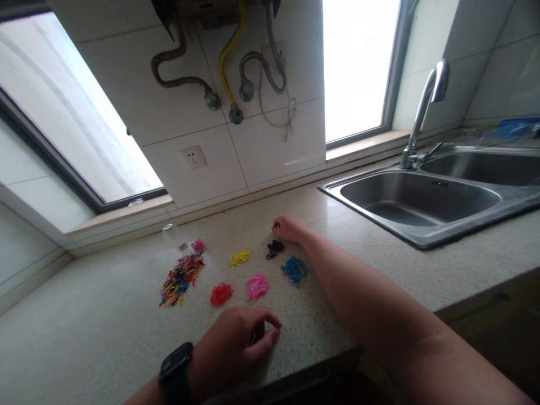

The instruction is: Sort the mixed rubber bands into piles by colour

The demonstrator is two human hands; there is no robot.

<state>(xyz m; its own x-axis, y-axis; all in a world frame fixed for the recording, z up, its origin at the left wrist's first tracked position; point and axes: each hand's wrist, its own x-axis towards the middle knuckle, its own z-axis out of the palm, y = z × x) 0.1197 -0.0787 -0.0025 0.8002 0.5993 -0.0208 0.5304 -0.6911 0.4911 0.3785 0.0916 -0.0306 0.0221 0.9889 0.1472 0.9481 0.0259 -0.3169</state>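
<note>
Your left hand [236, 346] lay curled on the desk [105, 337] edge, fingertips pinched narrow; whether they held a band, I could not tell. Your right hand [289, 229] reached far out, fingers closed just above the black pile [274, 248]. Sorting looked midway: red [221, 293], pink [257, 286], yellow [240, 257] and blue [295, 269] piles lay between your hands, the mixed heap [181, 278] left of them. Next you likely needed another pick from that heap

White-tiled wall [270, 146], bright windows [358, 62], steel sink [422, 197], speckled counter [105, 337]
</note>
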